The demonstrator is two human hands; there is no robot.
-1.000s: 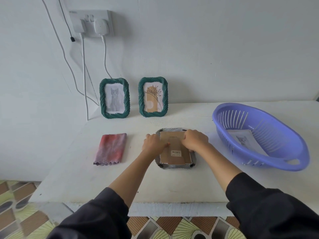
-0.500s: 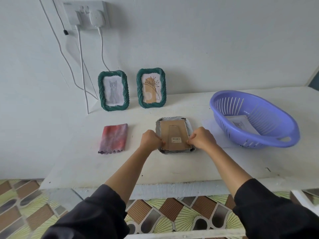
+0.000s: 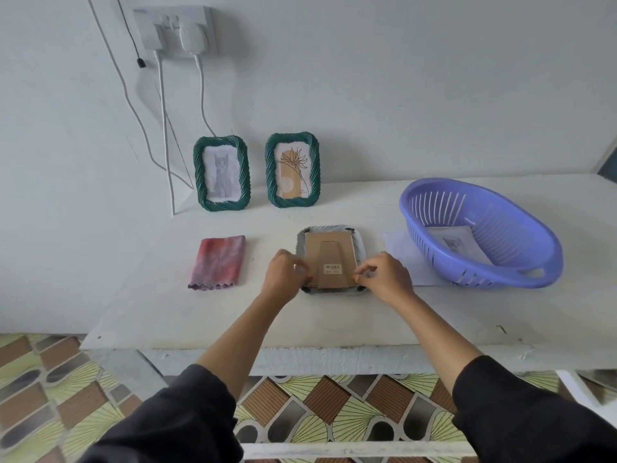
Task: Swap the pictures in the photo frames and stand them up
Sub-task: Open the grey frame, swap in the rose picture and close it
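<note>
A grey photo frame [image 3: 332, 259] lies face down on the white table [image 3: 300, 319], its brown cardboard back and folded stand facing up. My left hand [image 3: 285, 274] pinches the lower left edge of the backing. My right hand [image 3: 384, 277] pinches the lower right edge. Two green twisted frames stand against the wall: one with a grey cat picture [image 3: 221, 173], one with a plant drawing [image 3: 292, 170]. A loose cat picture [image 3: 459, 243] lies inside the purple basket [image 3: 480, 235].
A folded red-grey cloth [image 3: 217, 262] lies left of the frame. A white sheet [image 3: 399, 252] pokes out under the basket's left side. Charger cables [image 3: 167, 135] hang from a wall socket [image 3: 173, 30] at the back left. The table's front edge is close to me.
Both hands slid from the top of the face-down frame toward its lower corners. The camera view shifted back and up, showing more floor.
</note>
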